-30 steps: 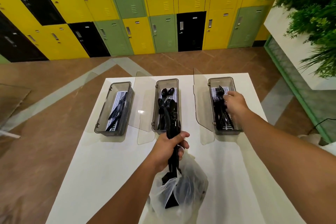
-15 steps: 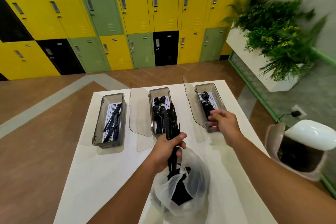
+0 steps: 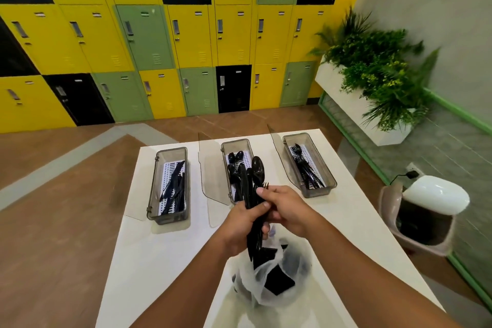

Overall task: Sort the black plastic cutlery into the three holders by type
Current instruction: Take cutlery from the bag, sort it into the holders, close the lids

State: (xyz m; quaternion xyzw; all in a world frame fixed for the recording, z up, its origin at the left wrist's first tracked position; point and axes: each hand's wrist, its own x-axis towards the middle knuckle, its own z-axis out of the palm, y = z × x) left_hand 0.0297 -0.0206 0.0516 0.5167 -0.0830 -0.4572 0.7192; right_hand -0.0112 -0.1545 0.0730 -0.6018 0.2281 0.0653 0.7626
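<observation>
My left hand (image 3: 243, 224) grips an upright bundle of black plastic cutlery (image 3: 253, 181), with a spoon bowl and fork tines at its top. My right hand (image 3: 286, 206) touches the bundle's upper part, its fingertips pinching one piece; which piece is unclear. Three smoky clear holders stand in a row on the white table (image 3: 159, 261): the left holder (image 3: 153, 189) has knives, the middle holder (image 3: 225, 149) spoons, the right holder (image 3: 328, 181) forks. A thin plastic bag (image 3: 271, 290) with more black cutlery lies under my hands.
Open clear lids (image 3: 210, 176) stand beside the middle and right holders. A lidded bin (image 3: 426, 216) stands right of the table, with a planter (image 3: 372, 82) behind it. Yellow, green and black lockers (image 3: 186, 34) line the far wall.
My right hand has left the right holder and come back to the bundle in my left hand. The camera has tilted up, showing more of the lockers and the bin.
</observation>
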